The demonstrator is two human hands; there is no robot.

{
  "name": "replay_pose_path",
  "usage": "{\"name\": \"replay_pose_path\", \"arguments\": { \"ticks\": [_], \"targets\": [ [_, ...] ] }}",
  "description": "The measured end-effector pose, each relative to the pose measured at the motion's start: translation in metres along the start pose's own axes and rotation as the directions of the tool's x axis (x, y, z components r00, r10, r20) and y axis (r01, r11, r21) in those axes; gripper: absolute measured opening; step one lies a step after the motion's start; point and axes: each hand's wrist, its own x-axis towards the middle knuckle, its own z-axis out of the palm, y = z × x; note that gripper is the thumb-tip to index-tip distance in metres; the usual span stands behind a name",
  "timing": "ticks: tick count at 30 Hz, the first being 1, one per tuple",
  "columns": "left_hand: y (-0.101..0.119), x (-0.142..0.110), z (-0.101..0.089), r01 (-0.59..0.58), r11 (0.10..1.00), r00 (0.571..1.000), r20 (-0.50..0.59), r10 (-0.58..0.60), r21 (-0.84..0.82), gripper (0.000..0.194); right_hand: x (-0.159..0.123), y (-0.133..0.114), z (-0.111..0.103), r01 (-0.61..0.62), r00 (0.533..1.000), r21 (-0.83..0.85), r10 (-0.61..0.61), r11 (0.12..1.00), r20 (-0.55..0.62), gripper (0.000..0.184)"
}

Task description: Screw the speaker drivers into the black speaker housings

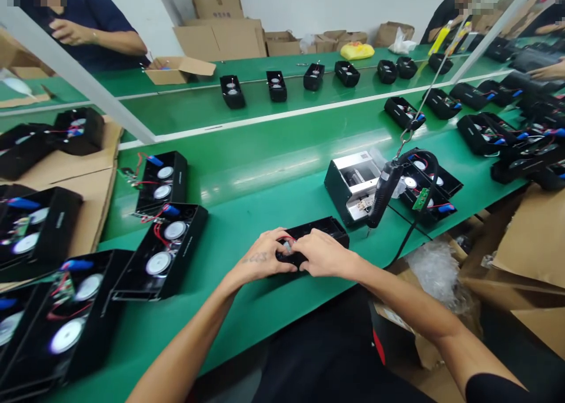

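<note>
A black speaker housing [326, 232] lies on the green bench in front of me. My left hand [265, 254] is closed around its left end, the thumb and fingers on either side. My right hand [322, 253] is curled, with its fingertips down inside the housing beside a small grey round part and a bit of red wire. What those fingertips hold is hidden. To the right, a black electric screwdriver [384, 194] hangs from a hook, bit pointing down, apart from both hands. Behind it stands a silver and black box [353, 185], which looks like a screw feeder.
Open speaker housings [165, 250] with round drivers, blue cells and red wires stand at the left; several more are at the right. A conveyor [251, 135] runs behind, carrying housings. Cardboard boxes [521, 244] stand at lower right. Co-workers [101, 26] sit across the line.
</note>
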Motion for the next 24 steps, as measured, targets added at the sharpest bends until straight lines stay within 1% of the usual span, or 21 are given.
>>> {"name": "replay_pose_path", "arguments": {
  "ticks": [2, 5, 8, 11, 14, 18, 20, 21, 22, 23, 24],
  "targets": [
    [0.000, 0.003, -0.004, 0.014, 0.999, 1.000, 0.020, -0.013, -0.029, 0.032, 0.006, -0.001, -0.005, -0.029, 0.999, 0.003, 0.029, 1.000, 0.015, 0.033],
    [0.001, 0.006, -0.008, 0.034, 0.997, 0.999, 0.036, -0.032, -0.064, 0.039, 0.013, -0.004, -0.008, -0.060, 0.998, -0.035, 0.061, 0.998, 0.025, 0.034],
    [0.001, 0.008, -0.011, 0.053, 0.995, 0.998, 0.045, -0.049, -0.086, 0.041, 0.017, -0.004, -0.011, -0.096, 0.994, -0.017, 0.097, 0.995, 0.044, 0.034],
    [-0.001, 0.010, -0.012, 0.062, 0.993, 0.997, 0.060, -0.056, -0.103, 0.041, 0.019, 0.000, -0.014, -0.117, 0.991, 0.025, 0.115, 0.993, 0.070, 0.040],
    [-0.004, 0.012, -0.012, 0.048, 0.992, 0.997, 0.069, -0.040, -0.119, 0.040, 0.021, 0.004, -0.011, -0.085, 0.995, -0.005, 0.085, 0.996, 0.047, 0.041],
    [-0.005, 0.012, -0.010, 0.009, 0.994, 0.998, 0.056, -0.003, -0.108, 0.035, 0.020, 0.000, -0.002, -0.032, 0.999, -0.078, 0.033, 0.996, 0.012, 0.031],
    [-0.002, 0.006, -0.006, -0.015, 0.997, 0.999, 0.037, 0.018, -0.078, 0.030, 0.011, -0.005, 0.003, -0.009, 1.000, -0.085, 0.009, 0.996, 0.003, 0.026],
    [-0.001, 0.002, -0.002, -0.029, 0.998, 0.999, 0.018, 0.030, -0.055, 0.026, 0.003, -0.006, 0.006, 0.021, 0.999, -0.084, -0.023, 0.996, -0.028, 0.024],
    [0.000, -0.003, 0.004, -0.050, 0.999, 0.999, -0.010, 0.050, -0.020, 0.023, -0.007, -0.006, 0.010, 0.059, 0.993, -0.073, -0.066, 0.996, -0.097, 0.024],
    [0.001, -0.009, 0.012, -0.071, 0.997, 0.997, -0.042, 0.071, 0.020, 0.019, -0.018, -0.003, 0.012, 0.087, 0.971, -0.052, -0.096, 0.995, -0.220, 0.027],
    [0.000, -0.014, 0.021, -0.104, 0.990, 0.987, -0.109, 0.114, 0.092, 0.015, -0.031, 0.004, 0.014, 0.087, 0.911, -0.021, -0.088, 0.996, -0.402, 0.030]
  ]
}}
